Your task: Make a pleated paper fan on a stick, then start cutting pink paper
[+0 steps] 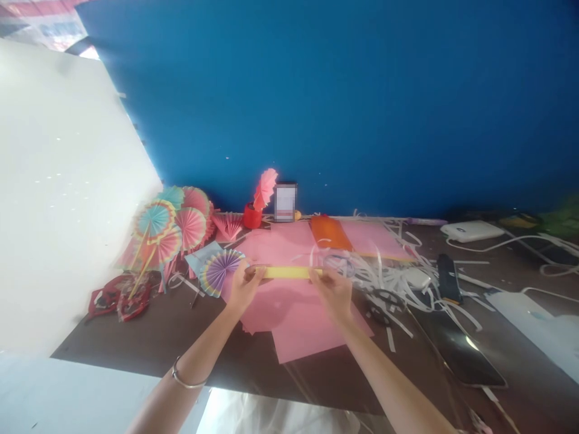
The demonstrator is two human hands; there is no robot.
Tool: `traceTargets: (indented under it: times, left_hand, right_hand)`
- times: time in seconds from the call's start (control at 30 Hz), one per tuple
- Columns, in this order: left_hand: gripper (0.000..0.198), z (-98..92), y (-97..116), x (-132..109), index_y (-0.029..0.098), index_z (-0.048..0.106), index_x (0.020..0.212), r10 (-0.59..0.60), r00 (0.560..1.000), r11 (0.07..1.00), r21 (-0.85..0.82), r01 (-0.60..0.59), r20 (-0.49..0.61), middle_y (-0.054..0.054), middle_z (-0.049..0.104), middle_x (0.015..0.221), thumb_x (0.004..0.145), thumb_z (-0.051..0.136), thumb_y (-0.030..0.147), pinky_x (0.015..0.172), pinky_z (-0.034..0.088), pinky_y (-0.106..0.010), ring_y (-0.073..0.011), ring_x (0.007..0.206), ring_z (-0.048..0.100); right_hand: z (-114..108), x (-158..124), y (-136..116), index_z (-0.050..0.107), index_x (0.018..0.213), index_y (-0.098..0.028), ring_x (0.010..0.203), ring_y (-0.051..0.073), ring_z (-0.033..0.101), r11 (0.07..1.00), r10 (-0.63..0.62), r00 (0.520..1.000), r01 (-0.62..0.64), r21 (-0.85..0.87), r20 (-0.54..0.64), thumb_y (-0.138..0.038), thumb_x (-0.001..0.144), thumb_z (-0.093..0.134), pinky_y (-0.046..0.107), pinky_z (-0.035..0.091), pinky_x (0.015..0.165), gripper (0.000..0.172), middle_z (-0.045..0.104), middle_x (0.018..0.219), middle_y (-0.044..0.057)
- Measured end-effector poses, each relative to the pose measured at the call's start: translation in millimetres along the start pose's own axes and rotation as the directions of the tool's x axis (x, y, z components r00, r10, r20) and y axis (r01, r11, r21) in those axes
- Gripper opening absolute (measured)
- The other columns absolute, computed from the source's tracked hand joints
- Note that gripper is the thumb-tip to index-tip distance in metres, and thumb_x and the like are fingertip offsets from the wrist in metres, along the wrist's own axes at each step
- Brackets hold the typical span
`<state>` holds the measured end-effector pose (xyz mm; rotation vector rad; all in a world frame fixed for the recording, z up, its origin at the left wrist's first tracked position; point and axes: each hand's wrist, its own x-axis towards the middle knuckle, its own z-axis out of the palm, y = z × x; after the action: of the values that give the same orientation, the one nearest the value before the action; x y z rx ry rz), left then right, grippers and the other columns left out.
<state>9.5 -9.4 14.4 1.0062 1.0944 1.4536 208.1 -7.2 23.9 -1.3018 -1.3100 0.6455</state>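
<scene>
Over the pink sheets (pixel 298 313), that yellow strip (pixel 287 273) stretches from nine to three o'clock, left hand (pixel 245 286) pinching its nine-o'clock end, right hand (pixel 333 293) its three-o'clock end, neither nearer.

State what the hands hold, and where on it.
A narrow yellow paper strip: left hand at its left end, right hand at its right end.

We see a big blue wall (pixel 344 102), a purple pen (pixel 426 222), a white box (pixel 471 231) beside a cord (pixel 480 246), and a black phone (pixel 461 346) on the dark table (pixel 136 345).
</scene>
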Motion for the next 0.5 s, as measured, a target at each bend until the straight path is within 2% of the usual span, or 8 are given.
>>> traceTargets:
  times: [0.1,0.27,0.37,0.5]
  left_hand:
    - [0.043,-1.6,-1.3,0.6,0.015,0.051,0.100,0.013,0.999,1.000,0.022,-0.014,0.041,-0.008,0.069,0.090,0.070,0.067,0.041,0.081,0.054,-0.039,-0.0229,0.089,0.066]
    - [0.032,-2.4,-4.3,1.5,0.014,0.055,0.092,0.058,0.993,0.998,0.016,-0.059,0.098,-0.009,0.068,0.093,0.074,0.063,0.038,0.078,0.055,-0.037,-0.0217,0.090,0.065]
    - [0.030,-2.8,-6.1,2.2,0.014,0.055,0.091,0.062,0.994,0.998,0.011,-0.064,0.088,-0.010,0.067,0.094,0.075,0.063,0.038,0.077,0.056,-0.037,-0.0219,0.089,0.065]
    - [0.027,-2.7,-6.5,2.7,0.014,0.056,0.087,0.082,0.993,0.996,0.010,-0.083,0.087,-0.009,0.068,0.091,0.074,0.063,0.036,0.077,0.056,-0.038,-0.0213,0.088,0.065]
  right_hand:
    - [0.6,0.0,-0.1,0.061,0.059,-0.018,0.054,0.017,0.056,0.997,0.011,1.000,-0.012,0.075,0.011,-0.043,0.071,0.064,0.031,0.046,0.053,0.027,0.061,0.055,0.002]
    - [2.4,2.9,-1.5,0.058,0.076,-0.020,0.052,0.014,0.057,0.964,-0.010,0.999,-0.002,0.266,0.041,-0.042,0.069,0.067,0.029,0.048,0.051,0.025,0.061,0.062,0.000]
    - [1.8,3.6,-1.5,0.061,0.084,-0.019,0.052,0.014,0.058,0.962,0.008,0.994,-0.038,0.271,0.111,-0.042,0.072,0.064,0.030,0.050,0.052,0.026,0.062,0.065,0.001]
    - [1.0,3.4,2.6,0.062,0.080,-0.019,0.053,0.015,0.059,0.965,0.040,0.993,-0.068,0.255,0.115,-0.040,0.072,0.065,0.030,0.052,0.055,0.023,0.062,0.061,0.000]
